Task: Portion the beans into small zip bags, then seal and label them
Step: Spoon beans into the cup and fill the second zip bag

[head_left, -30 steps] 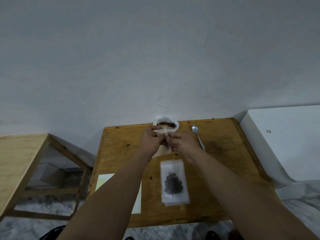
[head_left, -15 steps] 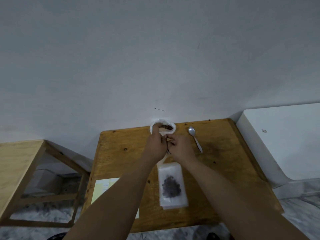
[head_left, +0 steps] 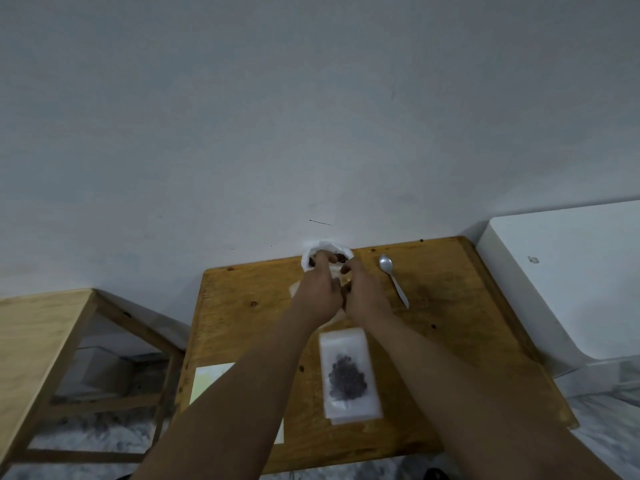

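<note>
The filled zip bag [head_left: 348, 375] lies flat mid-table [head_left: 242, 306], its long axis running 12 to 6. At its 12, by the white bean sack [head_left: 325, 245], my left hand [head_left: 318, 292] and right hand [head_left: 363, 292] meet. Both have curled fingers pinching 1 empty bag [head_left: 336, 273], whose direction is hidden. The spoon [head_left: 393, 282] lies at 2.

Left hand [head_left: 320, 294], right hand [head_left: 363, 294] pinching small clear bag [head_left: 293, 289], bean sack [head_left: 308, 258] behind, filled zip bag [head_left: 348, 375] nearer
</note>
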